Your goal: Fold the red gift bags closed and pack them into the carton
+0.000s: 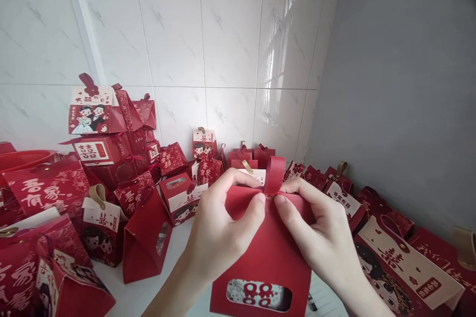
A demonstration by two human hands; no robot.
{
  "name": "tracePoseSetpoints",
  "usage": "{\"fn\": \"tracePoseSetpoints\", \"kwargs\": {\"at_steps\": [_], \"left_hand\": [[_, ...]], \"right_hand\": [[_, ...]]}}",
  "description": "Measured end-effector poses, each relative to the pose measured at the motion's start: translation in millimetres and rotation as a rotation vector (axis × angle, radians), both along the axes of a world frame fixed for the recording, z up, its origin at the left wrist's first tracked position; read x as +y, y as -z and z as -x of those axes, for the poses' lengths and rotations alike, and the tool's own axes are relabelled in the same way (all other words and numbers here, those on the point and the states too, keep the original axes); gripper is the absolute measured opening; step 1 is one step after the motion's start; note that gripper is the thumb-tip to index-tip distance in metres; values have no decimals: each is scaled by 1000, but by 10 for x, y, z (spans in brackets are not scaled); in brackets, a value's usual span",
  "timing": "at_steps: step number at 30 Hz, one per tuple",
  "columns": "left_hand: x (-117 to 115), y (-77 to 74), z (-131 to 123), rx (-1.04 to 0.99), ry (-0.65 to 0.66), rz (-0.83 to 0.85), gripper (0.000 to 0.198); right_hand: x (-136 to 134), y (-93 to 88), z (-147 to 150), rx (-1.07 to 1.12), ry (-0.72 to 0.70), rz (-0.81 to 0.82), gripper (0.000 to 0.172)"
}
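A red paper gift box (pixel 260 242) with a cut-out window near its base stands upright in front of me. Through the window shows a white insert with a red character pattern. A dark red ribbon loop (pixel 275 176) rises from the box's top edge. My left hand (pixel 230 213) pinches that edge just left of the loop, thumb in front and fingers behind. On the other side of the loop, my right hand (pixel 312 213) pinches the same edge in the same way. The fingertips behind the box are partly hidden.
Stacked gift boxes (pixel 107 148) and a red box with a side window (pixel 147 237) crowd the left. More boxes (pixel 401 262) fill the right side. A red basket (pixel 29 158) sits at far left. Tiled wall (pixel 230 34) and grey wall (pixel 401 84) close off the back and right.
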State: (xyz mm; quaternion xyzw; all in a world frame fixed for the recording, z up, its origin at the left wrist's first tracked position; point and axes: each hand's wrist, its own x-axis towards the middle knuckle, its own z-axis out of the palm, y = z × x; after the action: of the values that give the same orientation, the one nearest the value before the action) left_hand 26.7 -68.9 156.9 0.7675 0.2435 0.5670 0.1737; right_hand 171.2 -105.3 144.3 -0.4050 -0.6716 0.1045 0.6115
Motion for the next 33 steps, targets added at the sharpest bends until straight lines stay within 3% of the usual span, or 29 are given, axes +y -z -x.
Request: {"fn": "tracePoseSetpoints", "kwargs": {"at_steps": [10, 33], "left_hand": [[-11, 28, -55, -12, 20, -40, 11], [-45, 1, -54, -46, 33, 45, 6]], "right_hand": [[-22, -16, -37, -44, 46, -4, 15], [-33, -28, -63, 28, -81, 41, 14]]}}
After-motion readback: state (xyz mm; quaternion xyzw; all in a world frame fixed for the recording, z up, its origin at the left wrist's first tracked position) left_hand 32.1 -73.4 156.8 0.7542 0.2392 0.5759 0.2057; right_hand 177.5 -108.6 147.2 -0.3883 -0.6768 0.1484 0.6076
